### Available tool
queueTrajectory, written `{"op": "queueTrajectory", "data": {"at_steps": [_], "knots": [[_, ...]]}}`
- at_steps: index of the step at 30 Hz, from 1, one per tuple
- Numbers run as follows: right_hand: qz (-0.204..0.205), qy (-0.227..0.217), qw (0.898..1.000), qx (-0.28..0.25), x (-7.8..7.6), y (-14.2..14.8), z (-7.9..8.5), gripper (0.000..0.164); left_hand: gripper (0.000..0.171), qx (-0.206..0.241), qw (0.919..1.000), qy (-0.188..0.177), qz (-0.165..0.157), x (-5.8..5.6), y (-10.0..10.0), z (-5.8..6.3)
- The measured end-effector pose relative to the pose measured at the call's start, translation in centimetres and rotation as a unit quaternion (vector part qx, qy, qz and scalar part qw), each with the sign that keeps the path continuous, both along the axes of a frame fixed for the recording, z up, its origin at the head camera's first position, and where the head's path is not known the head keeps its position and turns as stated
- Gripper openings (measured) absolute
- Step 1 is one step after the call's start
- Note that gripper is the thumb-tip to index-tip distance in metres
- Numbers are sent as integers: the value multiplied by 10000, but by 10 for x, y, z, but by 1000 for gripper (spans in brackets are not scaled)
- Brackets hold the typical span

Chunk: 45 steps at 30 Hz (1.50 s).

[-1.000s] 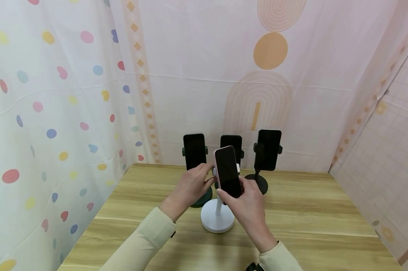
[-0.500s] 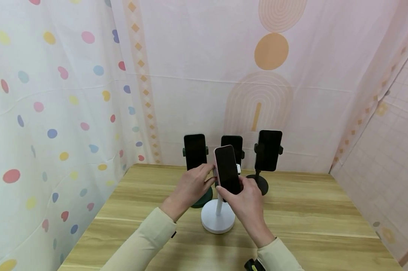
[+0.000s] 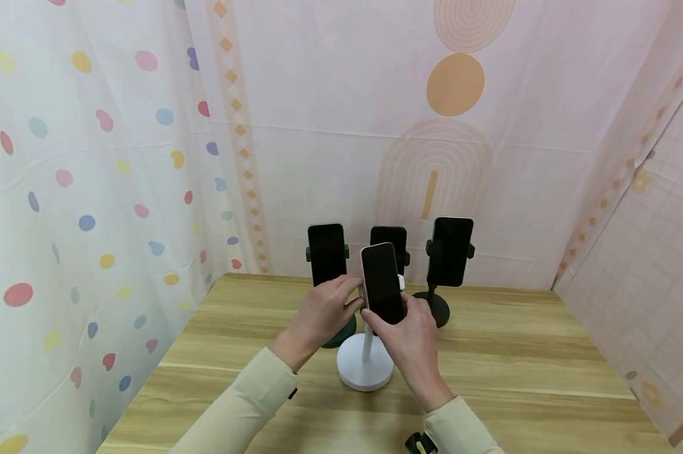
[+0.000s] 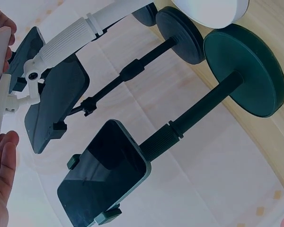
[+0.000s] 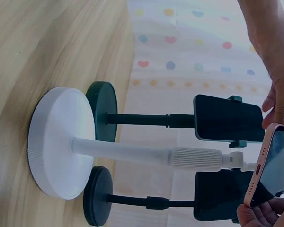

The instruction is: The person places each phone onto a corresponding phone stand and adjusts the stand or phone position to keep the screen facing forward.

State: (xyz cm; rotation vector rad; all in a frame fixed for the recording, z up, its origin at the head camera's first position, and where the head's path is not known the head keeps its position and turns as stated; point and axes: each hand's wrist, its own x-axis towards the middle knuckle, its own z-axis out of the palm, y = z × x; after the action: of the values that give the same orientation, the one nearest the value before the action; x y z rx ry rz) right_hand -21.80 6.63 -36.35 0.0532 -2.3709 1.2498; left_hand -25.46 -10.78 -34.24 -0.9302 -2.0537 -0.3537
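Note:
A pink-edged phone (image 3: 383,280) with a dark screen leans in front of the white phone stand (image 3: 365,364), at its clamp. My right hand (image 3: 410,337) grips the phone's lower part, thumb along the front. At the phone's left edge, my left hand (image 3: 321,313) pinches the stand's white clamp between thumb and fingers. In the left wrist view, the clamp (image 4: 1,101) lies behind the phone, joined to the stand's pole by a small hinge (image 4: 33,75). The right wrist view shows the phone's bottom edge (image 5: 256,172); the clamp is mostly hidden there.
Behind stand a green stand with a phone (image 3: 326,252), a dark stand with a phone (image 3: 396,238) partly hidden, and a black stand with a phone (image 3: 450,252). All are on a wooden table (image 3: 517,366). Patterned curtains (image 3: 120,189) hang around it.
The pink phone has risen slightly, and its left edge now sits closer to the left-hand fingers. My right wrist has shifted a little leftward. The other stands have stayed put.

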Motion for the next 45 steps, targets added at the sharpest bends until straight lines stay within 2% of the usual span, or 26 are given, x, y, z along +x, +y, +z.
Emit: {"op": "queueTrajectory", "data": {"at_steps": [11, 33, 38, 45], "knots": [[-30, 316, 9995, -89, -4, -3, -9, 65, 33, -176, 9988, 457, -54, -2, 0, -2], [-314, 929, 9952, 62, -7, -3, -17, 70, 41, -465, 9925, 1129, -95, -4, -5, -6], [-421, 903, 9949, 179, -9, -2, -19, 72, 43, -584, 9890, 1359, -72, -3, -4, -6], [-424, 680, 9966, 197, -9, -5, -19, 78, 45, -540, 9901, 1291, -135, -3, -5, -8]]}}
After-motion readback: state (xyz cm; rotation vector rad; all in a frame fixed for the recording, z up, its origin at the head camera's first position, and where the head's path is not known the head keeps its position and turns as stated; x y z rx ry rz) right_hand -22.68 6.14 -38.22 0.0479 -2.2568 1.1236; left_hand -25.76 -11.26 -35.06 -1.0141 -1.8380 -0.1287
